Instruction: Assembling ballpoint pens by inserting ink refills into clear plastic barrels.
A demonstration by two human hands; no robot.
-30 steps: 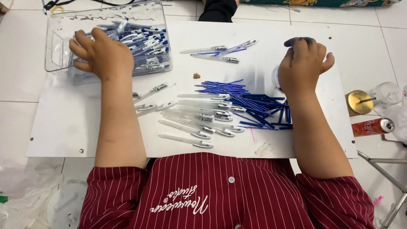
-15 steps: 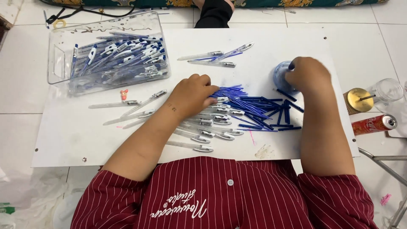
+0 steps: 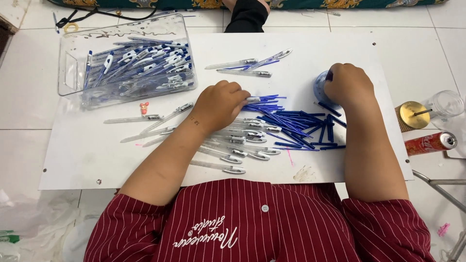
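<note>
At the far left of the white board [image 3: 87, 155] that lies on the tiled floor stands a clear plastic bin [image 3: 127, 60], filled with assembled blue-and-clear pens lying mostly with their long axes left to right. It is well apart from both hands. Just below its near edge sits a small pink figure [image 3: 144, 107], and beside that a few loose clear pen barrels [image 3: 145, 118] lie scattered at shallow angles.

The left hand [image 3: 221, 104] comes next, knuckles up and fingers curled. Its fingertips close on the end of a clear barrel with a white clip [image 3: 253, 99] at the top of the row of clear pen barrels [image 3: 242, 140]. That row lies directly under and toward the person from this hand, each barrel running roughly left to right, so the left hand is much the nearer of the two to it.

To the right of the row, touching it, spreads the pile of blue refills [image 3: 296, 123], thin rods lying mostly left to right with a few crossed. It lies between the two hands. Above it, three more loose pens [image 3: 247, 68] rest near the far edge of the board.

The right hand [image 3: 348, 85] is curled over a small blue cup [image 3: 320, 87], covering most of it; whether its fingers pinch anything I cannot tell. Beyond the board's right edge stand a gold-lidded cup [image 3: 411, 115], a clear glass [image 3: 446, 103] and a red can [image 3: 431, 143] on its side.
</note>
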